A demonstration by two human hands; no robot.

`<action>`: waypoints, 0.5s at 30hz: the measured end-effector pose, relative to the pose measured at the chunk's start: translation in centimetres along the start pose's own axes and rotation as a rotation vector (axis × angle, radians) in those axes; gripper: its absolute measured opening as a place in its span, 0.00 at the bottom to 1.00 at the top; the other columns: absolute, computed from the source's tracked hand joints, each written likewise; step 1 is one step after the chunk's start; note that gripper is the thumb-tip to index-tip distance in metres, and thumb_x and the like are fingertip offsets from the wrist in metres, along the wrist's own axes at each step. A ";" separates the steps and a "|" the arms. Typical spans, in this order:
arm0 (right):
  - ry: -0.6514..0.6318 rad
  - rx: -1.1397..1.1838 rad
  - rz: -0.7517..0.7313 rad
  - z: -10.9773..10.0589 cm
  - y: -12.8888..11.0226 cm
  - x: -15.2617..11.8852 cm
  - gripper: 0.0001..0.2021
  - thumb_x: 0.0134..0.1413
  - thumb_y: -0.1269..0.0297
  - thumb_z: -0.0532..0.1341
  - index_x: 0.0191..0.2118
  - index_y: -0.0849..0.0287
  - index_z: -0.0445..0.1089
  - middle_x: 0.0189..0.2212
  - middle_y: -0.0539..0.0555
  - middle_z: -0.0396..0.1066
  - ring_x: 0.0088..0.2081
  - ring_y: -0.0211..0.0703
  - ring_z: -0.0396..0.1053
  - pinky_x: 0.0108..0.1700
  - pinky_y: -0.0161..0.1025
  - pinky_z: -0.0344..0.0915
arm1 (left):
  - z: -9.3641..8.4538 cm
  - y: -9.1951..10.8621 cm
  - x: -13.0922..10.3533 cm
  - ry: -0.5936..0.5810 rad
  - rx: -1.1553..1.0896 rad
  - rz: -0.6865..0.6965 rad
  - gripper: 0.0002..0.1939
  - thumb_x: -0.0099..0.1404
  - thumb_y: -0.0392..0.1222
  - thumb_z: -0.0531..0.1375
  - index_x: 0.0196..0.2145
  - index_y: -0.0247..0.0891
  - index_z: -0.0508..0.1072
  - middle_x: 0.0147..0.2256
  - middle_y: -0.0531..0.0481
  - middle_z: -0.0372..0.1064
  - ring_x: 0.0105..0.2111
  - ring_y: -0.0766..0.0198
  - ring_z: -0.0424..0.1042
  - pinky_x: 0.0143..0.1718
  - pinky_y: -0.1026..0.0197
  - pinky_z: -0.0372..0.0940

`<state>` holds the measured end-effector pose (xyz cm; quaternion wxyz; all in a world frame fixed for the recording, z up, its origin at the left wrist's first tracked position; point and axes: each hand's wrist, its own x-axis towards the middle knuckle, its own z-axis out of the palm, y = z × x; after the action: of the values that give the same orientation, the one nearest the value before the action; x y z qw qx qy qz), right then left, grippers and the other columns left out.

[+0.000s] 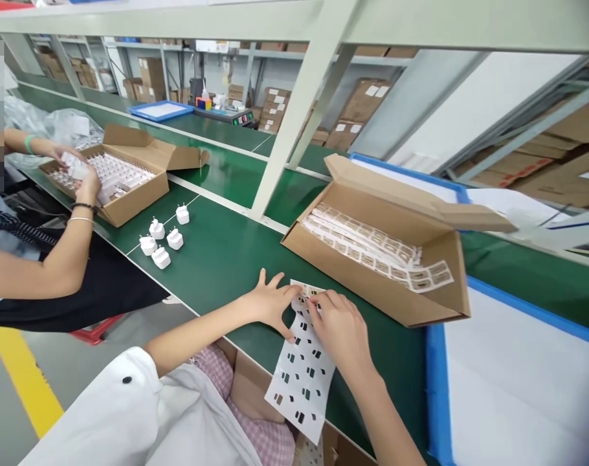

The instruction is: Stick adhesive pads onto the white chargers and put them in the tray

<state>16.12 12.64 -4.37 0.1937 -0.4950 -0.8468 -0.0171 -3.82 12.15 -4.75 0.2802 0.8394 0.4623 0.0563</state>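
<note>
A white sheet with rows of small cut-out holes [299, 375] lies on the green bench top and hangs over its front edge. My left hand [274, 303] rests at the sheet's upper left, fingers spread. Over the upper right of the same sheet, my right hand [340, 323] has its thumb and forefinger pinched together near the top rows; what lies between the fingertips is too small to make out. Beyond my hands, an open cardboard box [343, 268] holds several strips of stickers [372, 249].
Several white plug adapters [161, 257] stand on the green bench [221, 239] at left. A co-worker's hands [88, 184] hold something white above another cardboard box [144, 194]. A blue-rimmed tray [437, 395] stands at right. A pale metal post [294, 110] rises behind the bench.
</note>
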 end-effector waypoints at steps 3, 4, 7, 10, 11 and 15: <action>0.049 0.047 0.009 -0.9 0.5 -0.4 0.14 0.67 0.60 0.53 0.33 0.57 0.72 0.34 0.62 0.77 0.37 0.54 0.74 0.38 0.46 0.68 | -0.5 -0.5 0.2 -0.045 -0.025 0.004 0.64 0.60 0.65 0.68 0.77 0.31 0.40 0.76 0.29 0.47 0.78 0.29 0.30 0.70 0.16 0.21; 0.078 0.107 0.045 -1.2 0.6 -0.6 0.15 0.67 0.58 0.54 0.32 0.56 0.73 0.35 0.62 0.77 0.37 0.54 0.74 0.36 0.45 0.67 | -0.6 -0.6 0.2 -0.054 -0.031 0.009 0.64 0.61 0.66 0.68 0.77 0.31 0.38 0.77 0.29 0.45 0.79 0.30 0.29 0.70 0.16 0.22; 0.192 0.507 0.317 -2.1 0.1 -2.1 0.15 0.60 0.49 0.62 0.31 0.56 0.74 0.34 0.60 0.77 0.36 0.52 0.74 0.36 0.44 0.69 | -1.4 -0.9 -0.9 0.018 0.024 0.024 0.62 0.63 0.66 0.66 0.78 0.32 0.38 0.78 0.32 0.38 0.79 0.34 0.29 0.72 0.19 0.29; 0.262 1.031 0.704 -2.4 -1.9 -5.1 0.22 0.46 0.40 0.73 0.29 0.55 0.75 0.29 0.55 0.74 0.34 0.50 0.72 0.38 0.44 0.72 | -2.7 -1.5 -5.0 0.288 0.284 -0.139 0.53 0.67 0.63 0.66 0.77 0.39 0.46 0.78 0.38 0.45 0.79 0.41 0.40 0.75 0.29 0.43; 0.237 1.167 0.797 -2.2 -2.7 -6.3 0.24 0.41 0.38 0.75 0.28 0.56 0.74 0.29 0.54 0.74 0.34 0.49 0.72 0.38 0.44 0.73 | -3.2 -2.0 -7.0 0.389 0.398 -0.267 0.46 0.69 0.60 0.65 0.75 0.43 0.51 0.76 0.41 0.52 0.77 0.43 0.47 0.75 0.34 0.48; -0.136 1.432 0.984 -0.9 -4.9 -10.1 0.26 0.35 0.40 0.80 0.29 0.57 0.78 0.35 0.59 0.77 0.39 0.54 0.75 0.36 0.42 0.76 | -4.8 -4.5 -15.6 0.556 0.530 -0.653 0.28 0.69 0.31 0.60 0.66 0.30 0.66 0.67 0.25 0.63 0.67 0.27 0.62 0.62 0.27 0.60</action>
<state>16.61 1.59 -6.25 0.3926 -0.5640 -0.3536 0.6346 -17.73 3.45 -0.50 -0.0732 0.6466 0.7563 0.0677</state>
